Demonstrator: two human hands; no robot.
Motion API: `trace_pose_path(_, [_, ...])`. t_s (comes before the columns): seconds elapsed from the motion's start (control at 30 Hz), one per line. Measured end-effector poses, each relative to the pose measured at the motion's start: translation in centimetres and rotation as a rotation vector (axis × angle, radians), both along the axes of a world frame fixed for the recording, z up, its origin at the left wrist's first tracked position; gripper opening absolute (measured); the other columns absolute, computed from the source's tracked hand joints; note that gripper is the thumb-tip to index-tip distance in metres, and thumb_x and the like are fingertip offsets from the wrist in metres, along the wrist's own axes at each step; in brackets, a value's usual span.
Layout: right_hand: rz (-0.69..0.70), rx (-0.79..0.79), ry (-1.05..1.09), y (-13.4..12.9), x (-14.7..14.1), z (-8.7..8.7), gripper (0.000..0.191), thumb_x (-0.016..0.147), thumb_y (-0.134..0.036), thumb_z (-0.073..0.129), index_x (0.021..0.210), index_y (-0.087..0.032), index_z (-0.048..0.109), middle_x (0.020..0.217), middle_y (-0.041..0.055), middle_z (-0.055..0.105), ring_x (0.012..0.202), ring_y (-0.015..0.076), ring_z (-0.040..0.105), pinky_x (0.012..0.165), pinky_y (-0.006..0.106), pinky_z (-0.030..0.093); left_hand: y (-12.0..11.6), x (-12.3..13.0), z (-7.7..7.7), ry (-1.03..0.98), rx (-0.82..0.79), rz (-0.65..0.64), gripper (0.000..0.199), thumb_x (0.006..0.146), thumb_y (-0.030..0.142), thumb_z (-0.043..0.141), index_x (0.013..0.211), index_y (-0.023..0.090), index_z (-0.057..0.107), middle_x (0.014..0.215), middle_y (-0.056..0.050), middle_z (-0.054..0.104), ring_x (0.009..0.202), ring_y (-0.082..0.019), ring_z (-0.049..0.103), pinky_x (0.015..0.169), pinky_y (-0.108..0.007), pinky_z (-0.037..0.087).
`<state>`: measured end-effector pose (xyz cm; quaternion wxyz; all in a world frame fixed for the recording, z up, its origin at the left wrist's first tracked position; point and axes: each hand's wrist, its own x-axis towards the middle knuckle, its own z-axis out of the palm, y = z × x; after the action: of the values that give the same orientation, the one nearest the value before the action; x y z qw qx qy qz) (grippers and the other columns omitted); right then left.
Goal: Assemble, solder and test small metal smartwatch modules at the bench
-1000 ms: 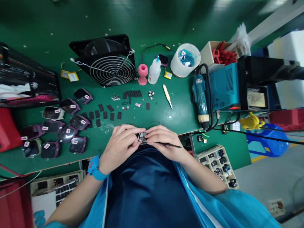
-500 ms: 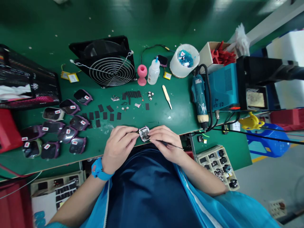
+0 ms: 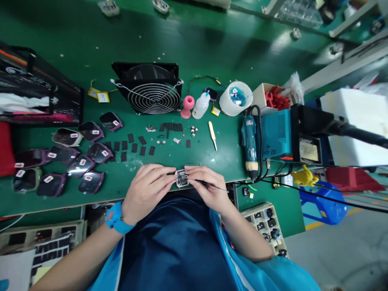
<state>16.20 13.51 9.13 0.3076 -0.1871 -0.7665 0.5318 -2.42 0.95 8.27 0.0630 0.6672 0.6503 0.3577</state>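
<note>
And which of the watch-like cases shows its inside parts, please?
The small silvery case between the left hand and the right hand; the labelled cases lying further left show only dark faces.

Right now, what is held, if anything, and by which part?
The left hand holds a small open case by one side; the right hand, touching the opposite side, holds a thin dark tool by its shaft.

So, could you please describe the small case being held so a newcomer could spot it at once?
Find the green bench and follow it to its near edge. There, between the left hand and right hand, is the small case. Unlike the dark-faced, stickered watches lying to the left, it shows its insides within a silvery rim.
</note>
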Motion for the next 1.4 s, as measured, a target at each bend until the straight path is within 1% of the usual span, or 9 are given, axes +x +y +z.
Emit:
trace_pose_path(0.17, [0.005, 0.034, -0.008, -0.3, 0.0, -0.1, 0.013, 0.097, -0.012, 0.065, 0.100, -0.020, 0.074, 0.101, 0.0097, 0.079, 0.110, 0.0234, 0.076, 0.098, 0.041, 0.063, -0.1, 0.2, 0.1, -0.011, 0.009, -0.006, 0.018, 0.098, 0.018, 0.063, 0.110, 0.026, 0.074, 0.114, -0.004, 0.078, 0.100, -0.021, 0.070, 0.089, -0.038, 0.054])
trace_pose_path(0.27, [-0.001, 0.046, 0.004, -0.6, 0.0, -0.1, 0.015, 0.096, -0.009, 0.065, 0.101, -0.020, 0.074, 0.099, 0.0095, 0.079, 0.108, 0.0235, 0.076, 0.097, 0.041, 0.064, -0.3, 0.2, 0.2, 0.025, -0.005, -0.065, 0.021, 0.097, 0.030, 0.069, 0.116, 0.023, 0.072, 0.124, -0.008, 0.074, 0.110, -0.024, 0.068, 0.093, -0.041, 0.054])
trace_pose_path(0.33, [0.001, 0.046, 0.002, -0.6, 0.0, 0.0, 0.016, 0.095, -0.009, 0.065, 0.101, -0.021, 0.074, 0.098, 0.0090, 0.079, 0.106, 0.0235, 0.077, 0.095, 0.041, 0.064, -0.4, 0.2, 0.2, 0.073, -0.028, -0.099, 0.023, 0.095, 0.034, 0.072, 0.115, 0.022, 0.071, 0.125, -0.009, 0.073, 0.112, -0.027, 0.066, 0.093, -0.043, 0.053])
trace_pose_path(0.43, [0.010, 0.034, -0.009, -0.5, 0.0, 0.2, 0.014, 0.095, -0.009, 0.067, 0.099, -0.021, 0.075, 0.097, 0.0089, 0.079, 0.102, 0.0227, 0.077, 0.092, 0.040, 0.064, -0.4, 0.2, 0.3, 0.109, -0.045, -0.106, 0.016, 0.096, 0.026, 0.070, 0.111, 0.022, 0.072, 0.124, -0.006, 0.074, 0.112, -0.026, 0.064, 0.092, -0.042, 0.051])
trace_pose_path(0.57, [0.027, 0.038, -0.017, -0.1, 0.1, 0.4, 0.015, 0.094, -0.008, 0.068, 0.099, -0.020, 0.075, 0.101, 0.0104, 0.079, 0.100, 0.0211, 0.077, 0.090, 0.036, 0.064, -0.3, 0.2, 0.4, 0.083, -0.042, -0.111, 0.013, 0.097, 0.022, 0.067, 0.109, 0.022, 0.073, 0.125, -0.005, 0.073, 0.114, -0.025, 0.062, 0.094, -0.041, 0.049])
trace_pose_path(0.83, [0.052, 0.096, -0.041, 0.2, -0.1, 0.8, 0.014, 0.095, -0.010, 0.067, 0.098, -0.022, 0.075, 0.098, 0.0086, 0.080, 0.099, 0.0210, 0.077, 0.088, 0.035, 0.064, -0.4, 0.2, 0.3, 0.020, -0.096, -0.111, 0.013, 0.096, 0.021, 0.068, 0.108, 0.022, 0.073, 0.126, -0.007, 0.070, 0.117, -0.025, 0.058, 0.096, -0.041, 0.047])
trace_pose_path(1.1, [0.058, 0.160, -0.040, 0.1, -0.2, 0.5, 0.019, 0.094, -0.007, 0.067, 0.103, -0.022, 0.076, 0.101, 0.0090, 0.080, 0.101, 0.0220, 0.077, 0.090, 0.037, 0.063, -0.2, 0.0, 0.2, 0.007, -0.099, -0.127, 0.011, 0.096, 0.022, 0.068, 0.107, 0.023, 0.073, 0.124, -0.005, 0.070, 0.115, -0.025, 0.057, 0.095, -0.041, 0.046])
trace_pose_path(1.17, [0.064, 0.120, -0.030, 0.2, -0.3, 0.3, 0.020, 0.094, -0.007, 0.068, 0.103, -0.023, 0.077, 0.100, 0.0085, 0.081, 0.100, 0.0219, 0.077, 0.090, 0.037, 0.063, -0.2, 0.0, 0.2, 0.010, -0.095, -0.129, 0.011, 0.097, 0.023, 0.068, 0.106, 0.023, 0.074, 0.123, -0.005, 0.071, 0.115, -0.025, 0.058, 0.095, -0.041, 0.046])
trace_pose_path(1.4, [0.045, -0.212, 0.001, 1.0, -0.1, -0.4, 0.019, 0.092, -0.010, 0.072, 0.096, -0.026, 0.081, 0.100, 0.0051, 0.082, 0.096, 0.0221, 0.079, 0.089, 0.038, 0.064, -0.2, 0.1, 0.1, -0.006, -0.092, -0.132, 0.011, 0.099, 0.024, 0.065, 0.106, 0.023, 0.074, 0.122, -0.005, 0.072, 0.114, -0.024, 0.060, 0.094, -0.041, 0.046])
